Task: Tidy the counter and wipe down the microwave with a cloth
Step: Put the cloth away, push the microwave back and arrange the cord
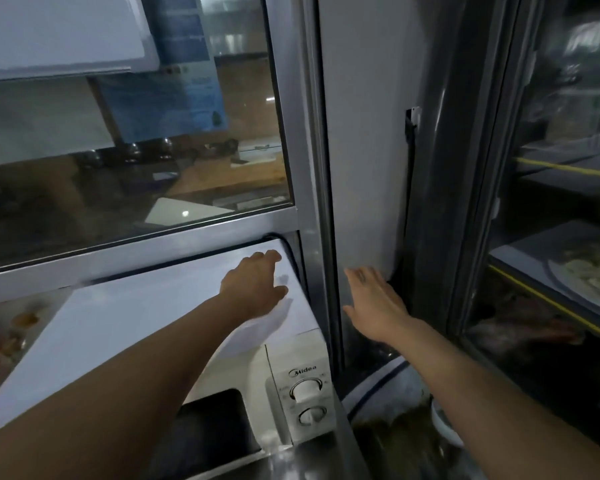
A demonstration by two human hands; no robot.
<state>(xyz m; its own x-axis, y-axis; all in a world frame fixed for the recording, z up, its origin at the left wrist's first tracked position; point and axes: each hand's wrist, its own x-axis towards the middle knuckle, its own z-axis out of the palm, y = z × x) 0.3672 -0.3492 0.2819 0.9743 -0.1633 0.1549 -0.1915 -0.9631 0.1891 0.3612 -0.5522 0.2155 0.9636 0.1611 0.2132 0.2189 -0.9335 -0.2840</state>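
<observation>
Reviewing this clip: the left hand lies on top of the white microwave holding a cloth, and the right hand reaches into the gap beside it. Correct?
Not quite. The head view shows the left hand on top of the white microwave with its fingers spread and no cloth in it; none is visible anywhere. The rest stands: the right hand reaches, open, into the gap beside the microwave.

Dim glass window (136,150), grey wall (364,133)

Both my arms reach forward, bare. My left hand (257,284) lies palm down, fingers loosely spread. My right hand (373,299) is flat, fingers straight, thumb out.
</observation>
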